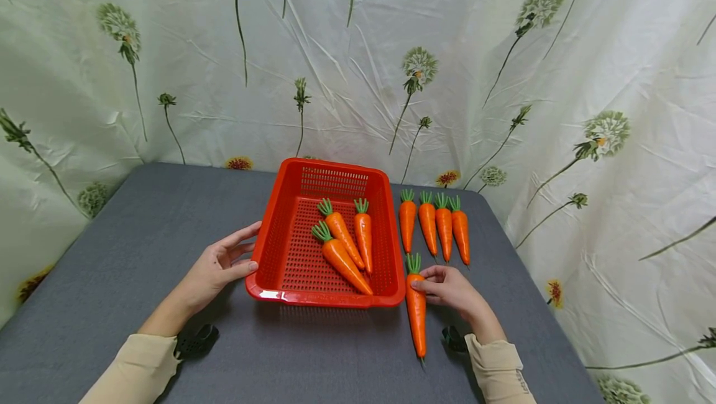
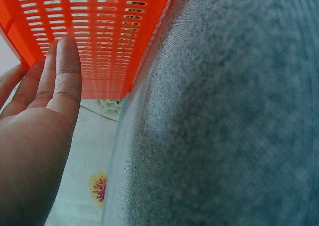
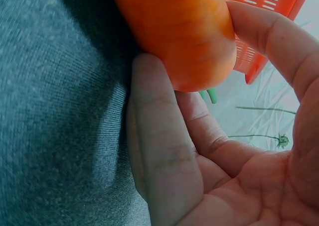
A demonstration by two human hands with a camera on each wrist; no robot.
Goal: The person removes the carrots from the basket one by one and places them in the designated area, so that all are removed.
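From the head view I see my left hand (image 1: 211, 272) at the left side of the red basket (image 1: 324, 298), thumb at the rim, fingers extended along the outer wall rather than curled round it. My right hand (image 1: 447, 286) has a carrot (image 1: 416, 314) pinched near its thick, leafy end, just outside the basket's near right corner, its tip pointing back towards me. Three loose carrots (image 1: 363, 236) lie inside the basket, in its right half, and four more in a row (image 1: 444, 227) sit right of it on the grey table (image 1: 279, 354), tops away from me. A white curtain (image 1: 347, 81) printed with dandelions hangs behind. On the left wrist view I have the fingers nearly straight against the slotted wall, the basket's lower edge by the grey cloth. The right wrist view gives me the carrot's blunt end close up, held between thumb and fingers above its shadow; whether the rest of it touches the table I can't tell.
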